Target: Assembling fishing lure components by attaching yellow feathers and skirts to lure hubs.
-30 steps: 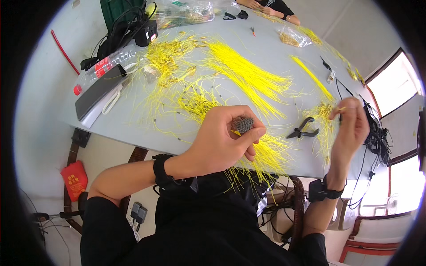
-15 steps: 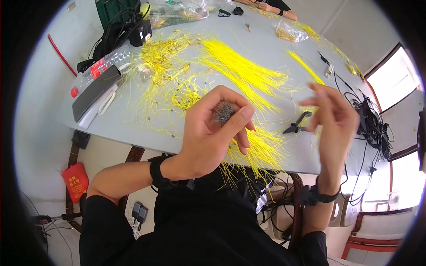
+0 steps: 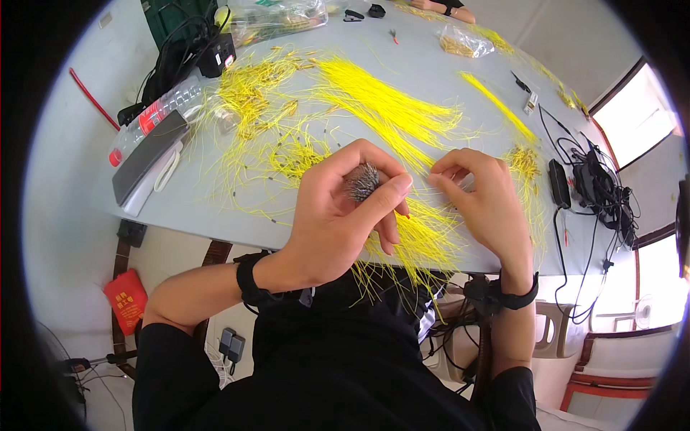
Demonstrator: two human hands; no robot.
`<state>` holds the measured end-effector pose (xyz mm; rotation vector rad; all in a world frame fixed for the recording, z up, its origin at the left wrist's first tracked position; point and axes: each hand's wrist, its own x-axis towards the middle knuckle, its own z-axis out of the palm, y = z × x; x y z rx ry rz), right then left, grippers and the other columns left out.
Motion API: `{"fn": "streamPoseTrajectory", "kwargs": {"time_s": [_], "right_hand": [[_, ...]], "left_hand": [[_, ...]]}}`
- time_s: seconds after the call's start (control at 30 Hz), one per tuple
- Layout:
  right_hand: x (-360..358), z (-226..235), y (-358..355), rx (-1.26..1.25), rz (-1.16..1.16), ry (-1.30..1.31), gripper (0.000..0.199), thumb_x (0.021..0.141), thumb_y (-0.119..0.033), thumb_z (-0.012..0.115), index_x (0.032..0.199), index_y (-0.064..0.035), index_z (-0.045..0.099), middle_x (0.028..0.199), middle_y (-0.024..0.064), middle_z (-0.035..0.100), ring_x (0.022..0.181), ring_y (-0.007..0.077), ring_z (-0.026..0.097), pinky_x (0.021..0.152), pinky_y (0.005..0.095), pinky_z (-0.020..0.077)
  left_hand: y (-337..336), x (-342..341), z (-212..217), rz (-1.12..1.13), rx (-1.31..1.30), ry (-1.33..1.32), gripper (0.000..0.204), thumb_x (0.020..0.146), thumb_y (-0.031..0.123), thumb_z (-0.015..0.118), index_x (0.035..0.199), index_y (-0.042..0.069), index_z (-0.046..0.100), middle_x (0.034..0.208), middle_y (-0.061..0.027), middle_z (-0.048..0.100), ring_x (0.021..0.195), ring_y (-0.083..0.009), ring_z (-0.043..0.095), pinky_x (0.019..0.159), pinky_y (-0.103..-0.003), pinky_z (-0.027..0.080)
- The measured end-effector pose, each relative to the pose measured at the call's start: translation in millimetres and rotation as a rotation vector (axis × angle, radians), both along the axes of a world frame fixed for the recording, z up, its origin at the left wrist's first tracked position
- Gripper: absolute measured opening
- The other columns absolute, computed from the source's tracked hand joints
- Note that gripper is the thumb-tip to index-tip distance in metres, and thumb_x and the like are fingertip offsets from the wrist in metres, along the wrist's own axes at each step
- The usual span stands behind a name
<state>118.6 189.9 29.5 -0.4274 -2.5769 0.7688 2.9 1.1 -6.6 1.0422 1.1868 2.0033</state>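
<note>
My left hand [image 3: 327, 215] is closed around a bundle of thin yellow cords [image 3: 424, 241]. Their dark grey, bristly ends [image 3: 364, 182] stick up inside the curl of my fingers, while the yellow lengths fan out below the hand over the table edge and my lap. Thumb and forefinger of that hand meet at the tip. Just to their right, my right hand [image 3: 483, 197] hovers with thumb and fingers pinched together; whatever lies in the pinch is too small to make out. Beyond both hands lies a thick spread of straight yellow cords [image 3: 388, 100].
Tangled yellow cords [image 3: 259, 90] cover the table's left part. Further left are a plastic bottle [image 3: 162, 111] and a grey case [image 3: 151, 161]. Black cables [image 3: 600, 190] heap at the right edge. A clear bag [image 3: 463, 43] lies farther back, near another person's arm [image 3: 460, 13].
My right hand has come left and down toward my left thumb, its fingers closing into a pinch. It now covers the black-handled tool seen before. My left hand keeps its hold.
</note>
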Motion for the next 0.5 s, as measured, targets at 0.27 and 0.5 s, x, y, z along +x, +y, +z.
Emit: {"fn": "streamPoseTrajectory", "kwargs": {"time_s": [0.27, 0.5], "right_hand": [[-3, -6, -1, 0.104, -0.017, 0.020, 0.012, 0.086, -0.009, 0.074, 0.088, 0.0020, 0.070, 0.082, 0.0168, 0.071, 0.078, 0.0305, 0.071, 0.071, 0.0398, 0.0545], [18, 21, -17, 0.025, 0.072, 0.016, 0.008, 0.085, -0.005, 0.071, 0.088, 0.0007, 0.065, 0.079, 0.0113, 0.063, 0.071, 0.0236, 0.060, 0.067, 0.0344, 0.0493]], "left_hand": [[3, 1, -1, -0.012, -0.023, -0.006, 0.008, 0.105, 0.004, 0.062, 0.110, -0.002, 0.059, 0.084, -0.0089, 0.066, 0.059, -0.0116, 0.065, 0.052, -0.026, 0.054], [3, 0, 8, 0.017, -0.178, 0.047, 0.027, 0.100, 0.001, 0.069, 0.127, -0.003, 0.065, 0.084, -0.0046, 0.067, 0.063, -0.0078, 0.065, 0.055, -0.023, 0.055]]}}
